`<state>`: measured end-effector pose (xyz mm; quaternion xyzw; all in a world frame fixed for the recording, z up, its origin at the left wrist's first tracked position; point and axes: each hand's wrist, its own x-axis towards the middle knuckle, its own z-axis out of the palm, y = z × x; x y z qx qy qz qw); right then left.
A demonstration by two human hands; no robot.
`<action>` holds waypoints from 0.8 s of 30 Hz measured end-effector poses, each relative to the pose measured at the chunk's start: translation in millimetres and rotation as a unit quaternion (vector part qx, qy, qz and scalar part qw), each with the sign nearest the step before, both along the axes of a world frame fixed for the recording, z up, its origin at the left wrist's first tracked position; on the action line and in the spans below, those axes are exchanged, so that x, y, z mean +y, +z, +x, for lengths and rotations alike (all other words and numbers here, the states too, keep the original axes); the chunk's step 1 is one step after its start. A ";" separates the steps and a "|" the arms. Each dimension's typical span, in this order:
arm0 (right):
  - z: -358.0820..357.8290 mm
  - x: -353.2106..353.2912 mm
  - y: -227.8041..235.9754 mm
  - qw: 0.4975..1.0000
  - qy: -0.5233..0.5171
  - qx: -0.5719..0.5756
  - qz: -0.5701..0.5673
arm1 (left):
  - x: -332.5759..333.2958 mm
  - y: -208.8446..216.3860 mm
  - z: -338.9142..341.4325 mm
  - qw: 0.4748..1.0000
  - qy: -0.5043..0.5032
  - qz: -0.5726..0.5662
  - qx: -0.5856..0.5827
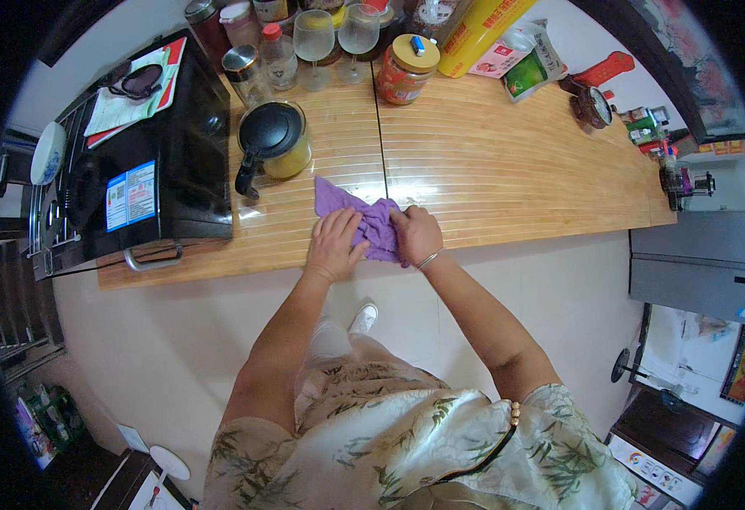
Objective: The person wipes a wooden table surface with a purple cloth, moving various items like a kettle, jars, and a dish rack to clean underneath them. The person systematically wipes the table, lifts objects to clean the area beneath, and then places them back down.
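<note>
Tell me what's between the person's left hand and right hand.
A crumpled purple cloth on the wooden table lies between the left hand and the right hand, touched by both, as the head view shows.

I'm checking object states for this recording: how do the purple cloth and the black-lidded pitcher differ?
The purple cloth lies low and crumpled; the black-lidded pitcher stands upright.
The cloth is under the left hand and right hand; the pitcher is untouched.
The cloth is one colour; the pitcher has a dark lid above a yellowish body.
Both rest on the wooden tabletop.
</note>
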<state>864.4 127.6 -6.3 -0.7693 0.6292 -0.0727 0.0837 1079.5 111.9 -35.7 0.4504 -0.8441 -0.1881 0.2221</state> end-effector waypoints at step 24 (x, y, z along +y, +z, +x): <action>-27.1 87.2 -13.6 0.972 -0.104 -0.163 -0.136 | 16.3 2.3 8.2 0.998 0.038 -0.041 0.028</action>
